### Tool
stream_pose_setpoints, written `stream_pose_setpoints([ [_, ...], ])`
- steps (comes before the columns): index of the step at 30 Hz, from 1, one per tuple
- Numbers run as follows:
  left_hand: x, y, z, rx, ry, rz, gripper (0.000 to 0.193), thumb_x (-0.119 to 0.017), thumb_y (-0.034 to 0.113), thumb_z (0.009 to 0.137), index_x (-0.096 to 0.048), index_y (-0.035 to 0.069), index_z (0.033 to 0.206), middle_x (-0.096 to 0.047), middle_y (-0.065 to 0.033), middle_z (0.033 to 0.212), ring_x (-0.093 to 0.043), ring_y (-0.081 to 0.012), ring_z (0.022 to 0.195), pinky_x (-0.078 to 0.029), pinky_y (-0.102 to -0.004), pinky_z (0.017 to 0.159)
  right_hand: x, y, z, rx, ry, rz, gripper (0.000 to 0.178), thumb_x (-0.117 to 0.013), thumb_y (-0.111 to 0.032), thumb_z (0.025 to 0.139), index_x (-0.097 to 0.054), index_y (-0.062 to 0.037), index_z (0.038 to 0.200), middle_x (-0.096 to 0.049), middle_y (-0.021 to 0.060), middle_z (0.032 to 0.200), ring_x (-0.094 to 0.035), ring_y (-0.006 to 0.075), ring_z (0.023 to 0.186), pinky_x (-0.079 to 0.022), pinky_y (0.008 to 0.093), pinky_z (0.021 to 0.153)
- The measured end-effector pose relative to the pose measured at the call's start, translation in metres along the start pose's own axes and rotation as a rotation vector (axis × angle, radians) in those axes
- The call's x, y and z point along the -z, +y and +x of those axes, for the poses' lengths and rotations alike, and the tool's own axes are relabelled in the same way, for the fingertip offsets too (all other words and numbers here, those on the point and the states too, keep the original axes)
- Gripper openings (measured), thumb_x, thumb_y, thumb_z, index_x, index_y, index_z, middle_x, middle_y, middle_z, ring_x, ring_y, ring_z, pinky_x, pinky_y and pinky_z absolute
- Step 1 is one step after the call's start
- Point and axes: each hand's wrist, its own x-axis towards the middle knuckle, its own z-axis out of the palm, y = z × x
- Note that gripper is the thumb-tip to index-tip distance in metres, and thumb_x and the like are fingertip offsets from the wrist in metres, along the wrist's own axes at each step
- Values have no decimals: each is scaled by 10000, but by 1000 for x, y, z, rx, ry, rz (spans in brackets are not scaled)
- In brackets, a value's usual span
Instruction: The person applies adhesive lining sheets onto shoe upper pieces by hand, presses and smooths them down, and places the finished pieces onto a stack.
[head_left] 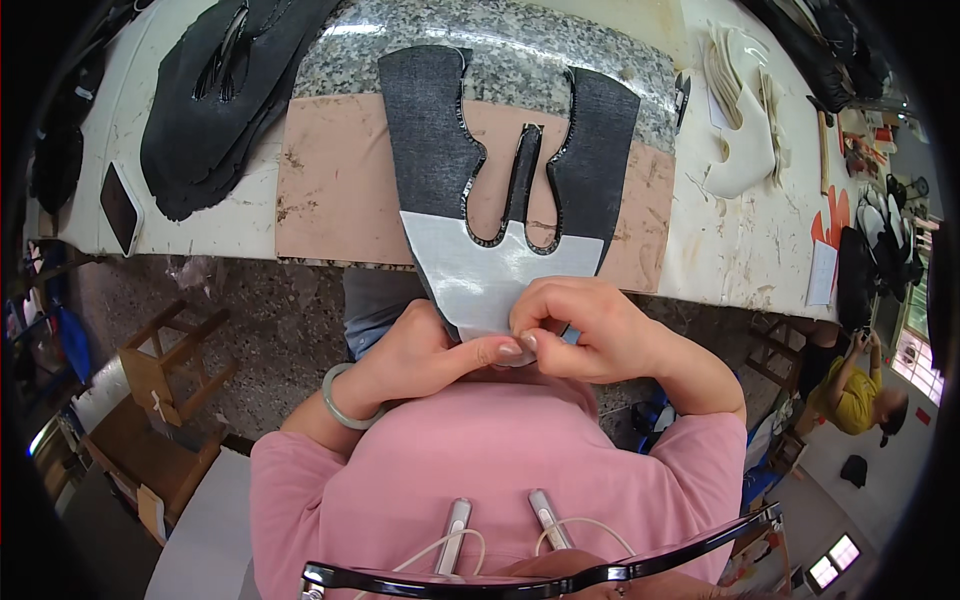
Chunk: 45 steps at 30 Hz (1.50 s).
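Note:
A flat black shoe upper (430,140) lies partly on the table, with a narrow tongue strip between two curved openings. White backing (480,265) covers its near end, which hangs over the table's front edge toward me. My left hand (415,355) is closed on the near left edge, thumb on top and the other fingers hidden beneath. At the near tip, my right hand (595,325) pinches the rim of the white part with thumb and forefinger, close to my left thumb. Anything small between those fingertips cannot be made out.
Under the upper are a tan sheet (335,190) and a speckled stone slab (345,60). Black cut pieces (215,140) and a phone (121,207) lie left; white cut pieces (745,140) and orange-handled scissors (835,215) right. A wooden stool (155,375) stands left; a person in yellow (850,395) is far right.

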Motion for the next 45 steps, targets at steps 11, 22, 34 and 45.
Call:
stream_pose_setpoints([
  [11,1,1,-5,200,43,40,275,-559,183,970,-635,-72,1042,-711,-139,781,-721,-185,727,-555,-295,655,-6,1,1,-43,35,-170,243,-679,-209,859,-583,-17,971,-620,109,862,-633,289,814,-516,359,695],
  [22,4,-9,-10,237,49,277,180,-586,114,900,-622,-50,966,-656,-143,633,-684,-211,541,-518,-315,508,13,-9,9,113,127,-594,186,-676,3,735,-558,-41,872,-575,108,770,-614,291,695,-488,377,593],
  [34,21,3,-18,447,170,-19,263,-621,151,936,-645,-99,1013,-673,-64,710,-606,-92,536,-483,-227,460,163,-53,-67,-69,1086,-857,131,-641,97,808,-636,4,901,-633,45,870,-556,78,700,-444,220,612],
  [45,10,4,-7,314,80,-360,293,-614,189,952,-597,-10,1166,-665,-56,955,-610,-86,734,-514,-221,523,59,-36,-92,-377,-355,-622,592,-797,-193,697,-596,-95,1246,-633,169,1145,-641,311,1003,-524,358,785],
])
